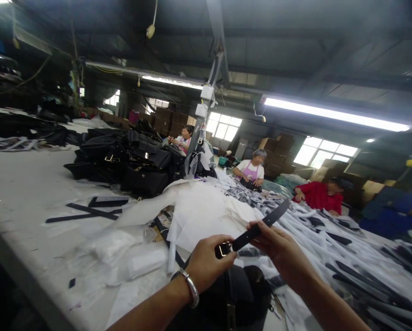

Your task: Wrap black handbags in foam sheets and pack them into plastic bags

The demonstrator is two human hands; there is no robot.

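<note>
Between my two hands a black strap (pixel 277 212) with punched holes is stretched out at a slant. My left hand (pixel 206 262) is closed on its lower end, where a gold-coloured buckle (pixel 223 249) shows between thumb and fingers. Farther up the strap, my right hand (pixel 273 243) pinches it between thumb and fingertips. Below my hands stands a black handbag (pixel 226 299) with a metal clasp on its front, partly covered by my left hand and forearm.
Several black bags (pixel 144 156) are heaped at the back left. Loose black strips (pixel 85 214) lie on the white table (pixel 16 202). White sheets (pixel 201 207) cover the middle, and wrapped straps (pixel 330 253) spread along the right. Several people (pixel 250 172) sit across the table, near a post (pixel 199 124).
</note>
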